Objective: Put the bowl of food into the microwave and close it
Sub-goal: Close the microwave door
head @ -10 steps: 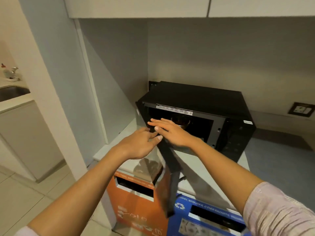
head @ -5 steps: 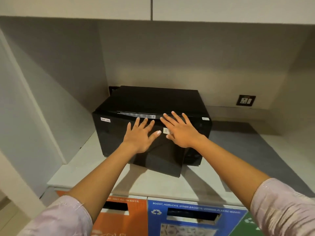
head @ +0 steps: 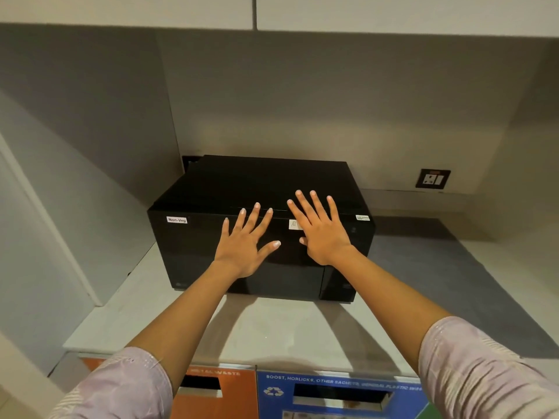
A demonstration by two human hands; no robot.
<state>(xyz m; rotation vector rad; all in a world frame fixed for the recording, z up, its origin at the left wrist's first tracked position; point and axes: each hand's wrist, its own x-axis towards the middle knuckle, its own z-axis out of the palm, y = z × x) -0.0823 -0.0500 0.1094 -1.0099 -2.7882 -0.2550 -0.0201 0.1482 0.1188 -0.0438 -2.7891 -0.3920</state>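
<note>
pale desk (head: 272, 328) sits above an orange bin (head: 217, 394) and a blue bin (head: 332, 397) at the near edge. left hand (head: 245, 243) and right hand (head: 323, 234) press flat on the front of the black microwave (head: 196, 252), fingers (head: 263, 222) straight and spread, gripping nothing. microwave stands mid-desk, door shut; the bowl is hidden. socket (head: 433, 179) on the far right wall.

Pale surface (head: 281, 331) in a grey-walled alcove, black microwave (head: 230, 186) standing on it toward the back, door closed, dark mat (head: 447, 273) lying to the right
</note>
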